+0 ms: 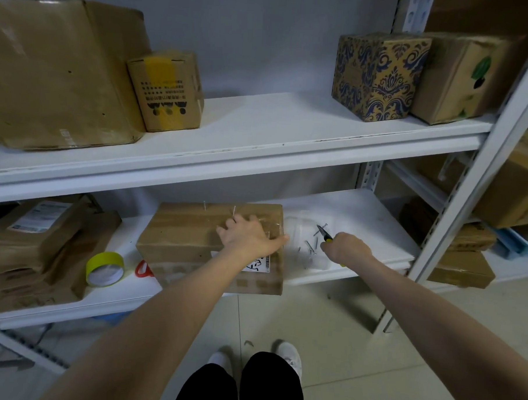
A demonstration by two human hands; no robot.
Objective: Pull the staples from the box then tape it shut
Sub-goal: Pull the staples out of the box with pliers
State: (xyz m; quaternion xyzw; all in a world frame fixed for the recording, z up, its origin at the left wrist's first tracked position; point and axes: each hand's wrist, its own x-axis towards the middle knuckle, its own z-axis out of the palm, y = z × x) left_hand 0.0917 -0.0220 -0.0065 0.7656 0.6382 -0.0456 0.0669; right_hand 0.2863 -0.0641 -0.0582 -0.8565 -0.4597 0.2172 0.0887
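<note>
White lower shelf (362, 216) carried the box (180, 226), lying flat near the front edge. My L hand (249, 238) rested on its top, fingers (225, 232) spread open. R hand (345, 248) gripped yellow-handled pliers (324, 231) over loose staples (310, 247) just beside the box. Tape roll (105, 268) & red scissors (143, 269) lay on its L.

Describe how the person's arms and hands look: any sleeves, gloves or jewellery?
The left forearm and right forearm are bare to the frame edge, no sleeve in view. The left hand and right hand wear no gloves; no watch, bracelet or ring shows. Below: black trousers and white shoes.
</note>
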